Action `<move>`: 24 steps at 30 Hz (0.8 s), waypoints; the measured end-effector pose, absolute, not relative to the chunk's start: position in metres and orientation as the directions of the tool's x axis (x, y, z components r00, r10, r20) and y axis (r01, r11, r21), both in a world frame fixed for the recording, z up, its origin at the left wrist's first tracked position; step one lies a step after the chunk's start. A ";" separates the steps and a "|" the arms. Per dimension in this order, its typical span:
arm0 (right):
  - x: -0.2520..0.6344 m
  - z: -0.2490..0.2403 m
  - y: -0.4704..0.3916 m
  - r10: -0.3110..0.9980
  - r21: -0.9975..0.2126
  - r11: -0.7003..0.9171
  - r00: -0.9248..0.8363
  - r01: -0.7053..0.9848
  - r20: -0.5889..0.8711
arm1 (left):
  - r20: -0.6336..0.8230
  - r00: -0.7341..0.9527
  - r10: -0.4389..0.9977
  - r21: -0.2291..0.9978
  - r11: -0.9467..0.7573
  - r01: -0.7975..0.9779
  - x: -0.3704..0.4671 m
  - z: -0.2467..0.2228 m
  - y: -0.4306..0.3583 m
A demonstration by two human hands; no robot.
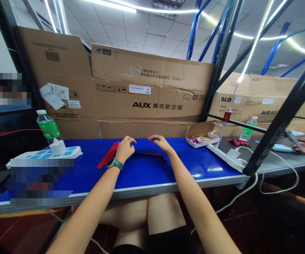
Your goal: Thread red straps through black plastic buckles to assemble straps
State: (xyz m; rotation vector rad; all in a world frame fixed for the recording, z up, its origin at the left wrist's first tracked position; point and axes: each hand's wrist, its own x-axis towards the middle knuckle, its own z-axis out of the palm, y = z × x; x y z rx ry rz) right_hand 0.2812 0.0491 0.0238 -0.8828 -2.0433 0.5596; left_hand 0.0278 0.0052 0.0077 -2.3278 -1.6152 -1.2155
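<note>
My left hand (126, 148) is over the blue tabletop, its fingers bent with a gap between them; a watch with a green band is on that wrist. A flat red strip (108, 155), perhaps fabric, lies beside and partly behind this hand. From below its fingers a thin dark strap-like piece with a red edge (151, 153) runs right along the table. My right hand (159, 141) hovers above the right part of that piece, fingers stretched leftward and slightly curved, apart from it. Nothing shows in either hand, though the left fingertips are close to the dark piece.
A white power strip (71, 152) with a plugged-in charger and a green-labelled bottle (48, 125) stand left. On the right are an open small box (200, 141) with wrapped items, another power strip (227, 158) and a black post (274, 130). Cardboard (152, 95) walls the back. People sit on both sides.
</note>
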 end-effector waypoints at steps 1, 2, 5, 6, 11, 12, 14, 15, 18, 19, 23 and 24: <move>0.287 0.024 0.051 0.784 -0.645 0.621 -0.323 0.446 0.531 | 0.589 0.304 0.749 0.337 -0.569 0.750 0.032 0.007 0.005; 0.294 0.025 0.052 0.805 -0.623 0.582 -0.265 0.522 0.531 | 0.541 0.452 0.710 0.307 -0.667 0.679 0.035 0.007 0.004; 0.316 0.025 0.051 0.848 -0.571 0.526 -0.342 0.630 0.405 | 0.425 0.655 0.625 0.260 -0.777 0.573 0.041 0.004 0.004; 0.322 0.025 0.050 0.856 -0.577 0.517 -0.389 0.632 0.341 | 0.415 0.659 0.628 0.250 -0.775 0.581 0.040 0.003 0.004; 0.333 0.025 0.045 0.828 -0.629 0.440 -0.561 0.641 0.008 | 0.457 0.509 0.730 0.208 -0.644 0.736 0.034 0.006 0.002; 0.331 0.024 0.046 0.834 -0.635 0.412 -0.551 0.654 -0.027 | 0.469 0.492 0.734 0.223 -0.637 0.738 0.034 0.006 0.002; 0.325 0.022 0.047 0.849 -0.655 0.360 -0.524 0.664 -0.064 | 0.476 0.526 0.704 0.258 -0.684 0.682 0.039 0.006 0.000; 0.322 0.020 0.048 0.853 -0.668 0.341 -0.516 0.662 -0.076 | 0.471 0.569 0.674 0.267 -0.724 0.636 0.042 0.006 -0.001; 0.312 0.016 0.051 0.865 -0.683 0.335 -0.500 0.649 -0.050 | 0.437 0.672 0.598 0.245 -0.798 0.551 0.052 0.002 -0.001; 0.309 0.016 0.051 0.873 -0.677 0.360 -0.488 0.642 0.000 | 0.430 0.681 0.592 0.231 -0.802 0.551 0.055 0.000 -0.001; 0.297 0.017 0.050 0.868 -0.713 0.479 -0.395 0.512 0.300 | 0.486 0.624 0.611 0.255 -0.783 0.568 0.059 -0.002 0.001; 0.294 0.018 0.049 0.862 -0.744 0.491 -0.378 0.453 0.339 | 0.516 0.586 0.625 0.292 -0.771 0.566 0.059 -0.002 0.002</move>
